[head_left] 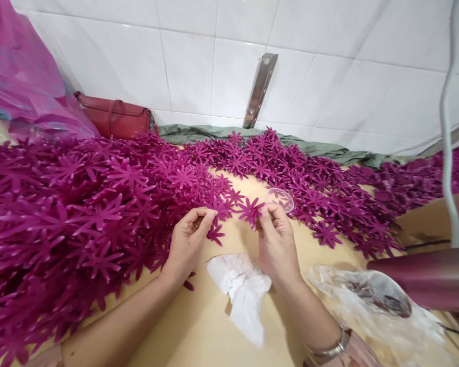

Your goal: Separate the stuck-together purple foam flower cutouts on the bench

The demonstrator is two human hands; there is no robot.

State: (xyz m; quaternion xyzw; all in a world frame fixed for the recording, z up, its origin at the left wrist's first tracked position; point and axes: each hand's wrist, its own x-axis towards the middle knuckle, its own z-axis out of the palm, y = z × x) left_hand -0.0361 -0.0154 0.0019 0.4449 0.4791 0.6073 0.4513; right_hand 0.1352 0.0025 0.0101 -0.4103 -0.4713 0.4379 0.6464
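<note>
My left hand (189, 237) is curled at the edge of a big heap of magenta flower-shaped pieces (80, 204), its fingertips pinching one flower piece (218, 208). My right hand (276, 239) pinches another magenta flower piece (249, 210) between thumb and fingers. A small clear plastic lid (281, 198) lies just beyond the right fingertips. Both hands hover over the tan tabletop (199, 321).
A crumpled white cloth (240, 288) lies between my wrists. A clear plastic bag (371, 298) lies at the right, below a dark red tube (424, 278). A red handbag (117, 118) and a green cloth (321, 148) lie against the tiled wall. A pink plastic bag (19, 76) fills the upper left.
</note>
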